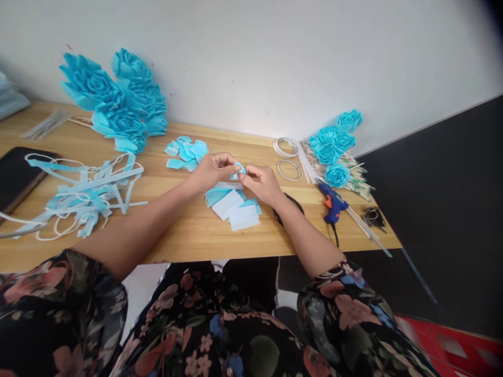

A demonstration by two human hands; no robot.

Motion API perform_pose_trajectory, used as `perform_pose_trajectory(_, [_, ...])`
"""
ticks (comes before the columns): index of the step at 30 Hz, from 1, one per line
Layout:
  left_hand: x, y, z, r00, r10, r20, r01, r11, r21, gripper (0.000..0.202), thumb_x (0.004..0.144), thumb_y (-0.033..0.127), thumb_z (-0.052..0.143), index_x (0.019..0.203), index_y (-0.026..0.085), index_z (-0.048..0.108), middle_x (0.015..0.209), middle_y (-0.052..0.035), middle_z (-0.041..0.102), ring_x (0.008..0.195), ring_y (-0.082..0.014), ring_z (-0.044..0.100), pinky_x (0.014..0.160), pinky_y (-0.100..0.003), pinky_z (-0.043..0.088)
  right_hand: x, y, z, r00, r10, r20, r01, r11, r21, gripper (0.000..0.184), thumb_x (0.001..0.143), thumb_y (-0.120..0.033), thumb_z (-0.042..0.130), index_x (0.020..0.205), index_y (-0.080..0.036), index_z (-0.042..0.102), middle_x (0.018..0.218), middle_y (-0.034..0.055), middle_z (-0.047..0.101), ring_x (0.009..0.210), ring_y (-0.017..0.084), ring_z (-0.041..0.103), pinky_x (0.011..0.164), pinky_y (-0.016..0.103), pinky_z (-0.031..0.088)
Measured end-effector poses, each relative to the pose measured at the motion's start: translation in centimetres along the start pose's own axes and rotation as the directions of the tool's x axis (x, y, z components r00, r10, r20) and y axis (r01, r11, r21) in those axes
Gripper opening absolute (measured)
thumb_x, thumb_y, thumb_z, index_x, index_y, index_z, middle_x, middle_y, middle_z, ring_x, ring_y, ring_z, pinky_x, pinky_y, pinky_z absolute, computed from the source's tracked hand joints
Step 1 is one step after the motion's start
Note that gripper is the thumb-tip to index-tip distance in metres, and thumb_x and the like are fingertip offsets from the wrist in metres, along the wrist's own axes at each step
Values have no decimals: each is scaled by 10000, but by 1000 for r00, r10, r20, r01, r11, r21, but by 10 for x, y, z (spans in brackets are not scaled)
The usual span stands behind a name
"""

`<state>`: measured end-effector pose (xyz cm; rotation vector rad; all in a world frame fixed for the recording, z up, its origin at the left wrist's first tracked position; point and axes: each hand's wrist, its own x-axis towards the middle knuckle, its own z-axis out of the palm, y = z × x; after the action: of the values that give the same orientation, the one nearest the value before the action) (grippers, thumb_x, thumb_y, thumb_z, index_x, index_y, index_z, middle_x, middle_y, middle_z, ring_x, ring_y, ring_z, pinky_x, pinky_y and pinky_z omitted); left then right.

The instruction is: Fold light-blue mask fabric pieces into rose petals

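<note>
Between my fingertips is a small blue fabric piece (240,168), folded or curled. My left hand (216,170) pinches it from one side, and my right hand (261,182) grips it from the other. Just below my hands lies a loose stack of blue and white rectangular pieces (236,207). To the left of my left hand, cut blue petal-shaped pieces (188,151) sit in a small pile. The black handle loops of what may be scissors (291,201) show partly under my right forearm.
Large blue flowers (118,99) stand back left, above tangled strips and ear loops (90,188) and a phone (23,175). At right are tape rolls (288,170), smaller blue flowers (332,141) on a bundle of sticks (359,183), and a blue glue gun (334,204).
</note>
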<state>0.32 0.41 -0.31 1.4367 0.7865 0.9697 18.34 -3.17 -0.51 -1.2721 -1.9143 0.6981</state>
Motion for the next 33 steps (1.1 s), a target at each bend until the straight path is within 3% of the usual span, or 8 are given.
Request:
perform_pose_trajectory(12, [3, -3, -5, 1000, 10, -2, -10, 1000, 14, 271, 689, 376, 773, 751, 150, 637, 729, -16, 661, 686, -130, 590, 703, -281, 474, -2, 2, -2, 997, 30, 67, -33, 998, 52, 358, 876, -456, 516, 641, -203, 425, 632, -43, 380, 613, 104, 343, 601, 264, 288])
perform_pose_trajectory(18, [3, -4, -4, 999, 33, 17, -34, 999, 31, 271, 698, 381, 766, 757, 150, 639, 735, -20, 661, 699, -133, 596, 700, -278, 473, -1, 3, 0, 999, 34, -3, -34, 999, -39, 370, 843, -400, 575, 585, -195, 408, 586, -50, 340, 583, 92, 312, 576, 262, 259])
perform_pose_trajectory(21, [7, -3, -11, 997, 53, -51, -52, 998, 26, 289, 698, 396, 774, 749, 152, 627, 720, -20, 653, 677, -130, 590, 685, -274, 471, 1, 9, -4, 1000, 24, 10, -24, 999, 33, 242, 840, -358, 591, 675, -185, 558, 625, -40, 474, 610, 100, 424, 612, 259, 340])
perform_pose_trajectory(23, [11, -2, -21, 987, 64, -150, -58, 997, 46, 289, 709, 408, 766, 756, 158, 627, 687, -18, 645, 627, -123, 570, 625, -260, 457, 3, 7, -11, 999, 40, -37, -34, 988, 151, 181, 860, -352, 582, 865, -191, 665, 702, -22, 585, 667, 118, 525, 673, 269, 421])
perform_pose_trajectory(25, [15, -1, -33, 969, 55, -240, -31, 995, 100, 273, 730, 412, 739, 777, 162, 640, 642, -13, 635, 574, -122, 547, 547, -245, 423, 0, -6, -23, 988, 63, -143, -24, 966, 257, 239, 899, -364, 550, 997, -201, 695, 749, -5, 639, 707, 128, 583, 723, 283, 475])
perform_pose_trajectory(27, [20, 0, -45, 951, 58, -303, 6, 979, 205, 245, 746, 397, 702, 784, 159, 659, 629, -11, 637, 573, -136, 557, 524, -244, 413, -9, -34, -37, 978, 35, -206, 26, 958, 284, 246, 928, -360, 526, 960, -205, 714, 730, -2, 645, 689, 122, 597, 714, 278, 499])
perform_pose_trajectory(30, [25, -3, -62, 935, 121, -334, 35, 905, 423, 205, 754, 348, 662, 779, 147, 694, 695, -30, 685, 683, -186, 621, 609, -274, 465, -38, -94, -47, 992, -122, -33, 126, 972, 196, 223, 948, -324, 536, 961, -222, 734, 724, -8, 670, 681, 114, 620, 672, 255, 508])
perform_pose_trajectory(33, [29, -8, -75, 944, 169, -283, 29, 812, 583, 175, 764, 303, 639, 809, 155, 719, 849, -69, 746, 846, -240, 665, 754, -320, 509, -77, -144, -34, 931, -319, 176, 296, 944, 146, 231, 953, -315, 533, 1056, -264, 733, 744, -10, 695, 698, 112, 631, 674, 246, 517])
